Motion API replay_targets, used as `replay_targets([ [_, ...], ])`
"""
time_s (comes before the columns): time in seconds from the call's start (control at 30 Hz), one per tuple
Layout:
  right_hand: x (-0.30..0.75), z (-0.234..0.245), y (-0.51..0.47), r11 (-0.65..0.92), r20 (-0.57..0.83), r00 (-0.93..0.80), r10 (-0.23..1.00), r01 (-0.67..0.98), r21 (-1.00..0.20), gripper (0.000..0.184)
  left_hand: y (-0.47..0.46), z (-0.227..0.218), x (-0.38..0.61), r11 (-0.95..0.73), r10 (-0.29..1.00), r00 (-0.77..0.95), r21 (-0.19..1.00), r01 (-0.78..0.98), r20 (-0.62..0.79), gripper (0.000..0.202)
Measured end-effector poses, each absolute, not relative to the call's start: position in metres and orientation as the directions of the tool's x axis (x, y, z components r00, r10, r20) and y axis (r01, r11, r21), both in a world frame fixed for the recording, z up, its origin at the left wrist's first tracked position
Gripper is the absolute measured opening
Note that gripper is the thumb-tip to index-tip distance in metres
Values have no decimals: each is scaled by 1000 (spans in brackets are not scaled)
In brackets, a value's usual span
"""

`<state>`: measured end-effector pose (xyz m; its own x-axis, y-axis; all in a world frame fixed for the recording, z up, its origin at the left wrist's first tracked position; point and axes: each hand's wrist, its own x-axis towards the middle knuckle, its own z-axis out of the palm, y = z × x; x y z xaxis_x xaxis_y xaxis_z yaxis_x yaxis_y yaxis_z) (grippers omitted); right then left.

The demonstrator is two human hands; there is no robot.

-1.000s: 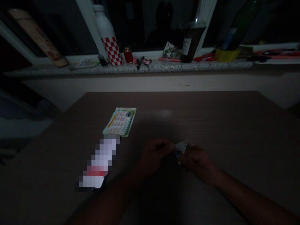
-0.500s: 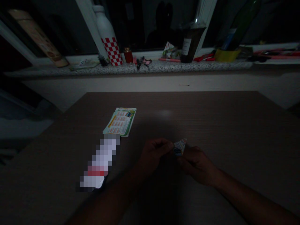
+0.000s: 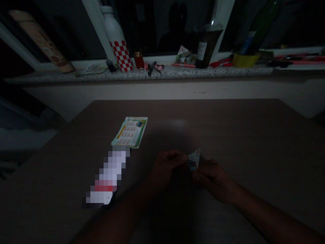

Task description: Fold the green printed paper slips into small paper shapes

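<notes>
A small folded piece of printed paper [image 3: 194, 160], pointed at its upper right, is held between my two hands over the table. My left hand [image 3: 170, 165] pinches its left corner between thumb and fingertips. At the lower right corner, the fingers of my right hand [image 3: 212, 178] are closed on the same paper. To the left lies a stack of printed calendar cards [image 3: 130, 133]. Just below the stack is a bright, pixelated object [image 3: 109, 178] with a dark edge, which looks like a phone. Dim light hides the finer folds of the paper.
Beyond the wooden table [image 3: 241, 128] runs a granite windowsill [image 3: 172, 72]. On it stand a white bottle with red checks [image 3: 119, 44], a dark cup [image 3: 204, 51], a green bottle [image 3: 264, 27] in a yellow holder [image 3: 245, 60], and a tall tube-like container [image 3: 42, 42].
The paper has tilted slightly, its point shifting a little to the left. Both hands keep nearly the same place and grip.
</notes>
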<state>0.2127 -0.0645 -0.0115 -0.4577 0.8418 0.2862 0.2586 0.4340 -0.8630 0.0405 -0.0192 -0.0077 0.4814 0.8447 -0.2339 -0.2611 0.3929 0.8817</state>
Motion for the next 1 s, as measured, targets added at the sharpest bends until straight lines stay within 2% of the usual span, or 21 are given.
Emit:
replay_targets([
  [0.2,213,-7,-62,333,268,-355,895,135,-933,31,-19,-5,42,501,792,540,809,-308,-285,21],
  [0.43,213,-4,-64,230,198,-369,908,43,-972,28,-19,3,39,610,731,591,714,-343,-340,25],
  [0.7,212,-6,-63,257,249,-357,900,-27,-966,26,-19,-1,39,654,696,623,674,-343,-357,26],
  [1.0,211,-5,-63,194,200,-353,914,-53,-980,25,-19,-2,39,667,692,624,651,-362,-361,23],
])
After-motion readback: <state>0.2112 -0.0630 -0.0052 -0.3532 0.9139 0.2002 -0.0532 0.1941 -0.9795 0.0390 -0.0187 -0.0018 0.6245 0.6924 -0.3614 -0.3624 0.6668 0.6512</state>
